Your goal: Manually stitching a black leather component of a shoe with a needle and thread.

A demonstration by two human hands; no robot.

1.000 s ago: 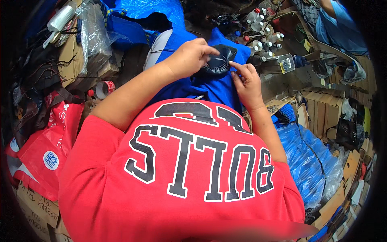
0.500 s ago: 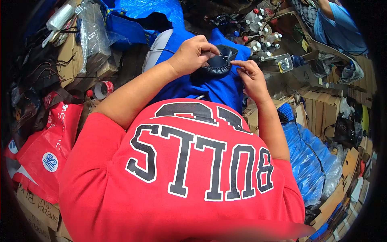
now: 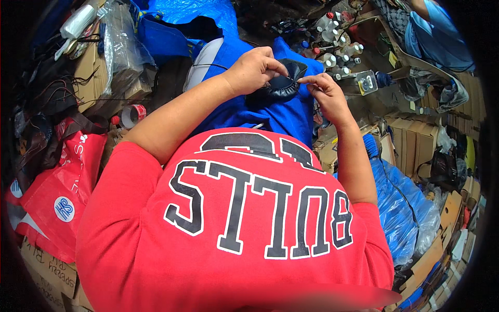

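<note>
A black leather piece with a puckered rim, shaped like a shoe upper (image 3: 275,93), rests on the blue cloth (image 3: 280,115) over my lap. My left hand (image 3: 257,71) reaches over its opening from the left, thumb and forefinger pinched together. Whatever thin thing they hold is too small to make out. At the right edge of the leather, my right hand (image 3: 326,93) has its thumb and forefinger closed in a pinch, the other fingers curled. The fingertips of both hands are close together but apart. The underside of the leather piece is hidden.
Several plastic bottles (image 3: 343,54) are clustered at the far right. Cardboard boxes (image 3: 413,140) and a blue plastic-wrapped bundle (image 3: 397,203) crowd my right side. On my left lie a red bag (image 3: 57,192), a bottle (image 3: 130,115) and clear plastic wrapping (image 3: 117,47).
My left hand has shifted slightly right and its fingertips have dipped nearer the leather opening. The right hand has moved slightly right. The leather piece stays in place.
</note>
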